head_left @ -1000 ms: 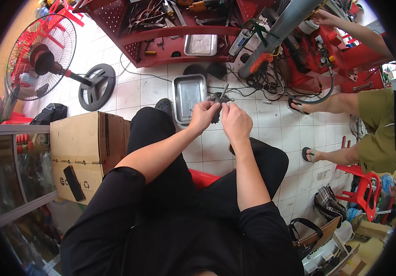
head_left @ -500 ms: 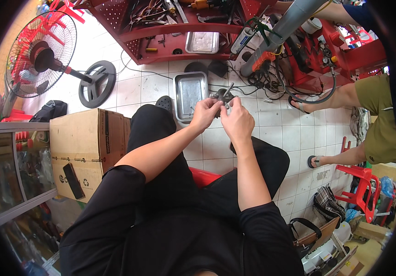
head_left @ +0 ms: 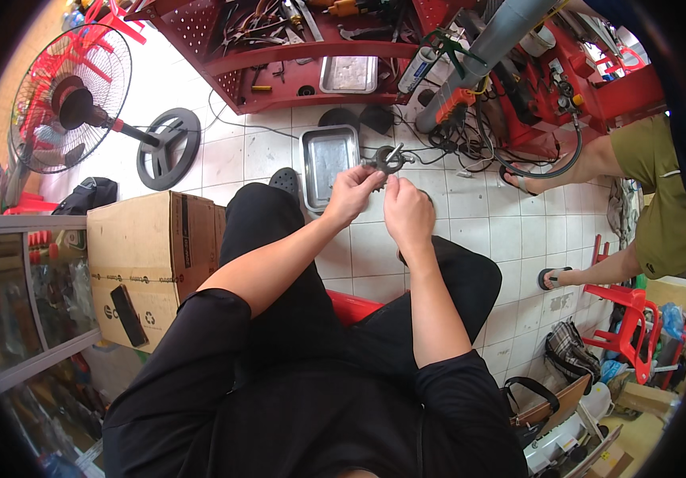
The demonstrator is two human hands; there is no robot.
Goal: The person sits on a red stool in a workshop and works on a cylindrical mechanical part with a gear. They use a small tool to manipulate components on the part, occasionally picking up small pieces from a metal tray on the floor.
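A dark metal machine part (head_left: pixel 392 162), with a round ring-like body and a bright rod sticking out of it, is held up in front of me above the tiled floor. My left hand (head_left: pixel 348 195) pinches its near left side between thumb and fingers. Closed fingers of my right hand (head_left: pixel 408 213) meet the part's near edge, close beside the left fingertips. Whether the right fingers grip the part itself or a small piece on it is hidden. Just left of the part, a silver metal tray (head_left: pixel 305 171) lies on the floor.
A red tool cart (head_left: pixel 311 49) with pliers and other tools stands ahead. At left are a standing fan (head_left: pixel 72 99) and a cardboard box (head_left: pixel 132 239) with a phone (head_left: pixel 127 315) on it. Cables (head_left: pixel 470 147) cross the floor. Another person's leg (head_left: pixel 578 166) is at right.
The metal part has turned, so its round ring now shows beyond my fingers. My right hand has drawn slightly nearer to me, its fingers more curled. The left hand has shifted slightly left.
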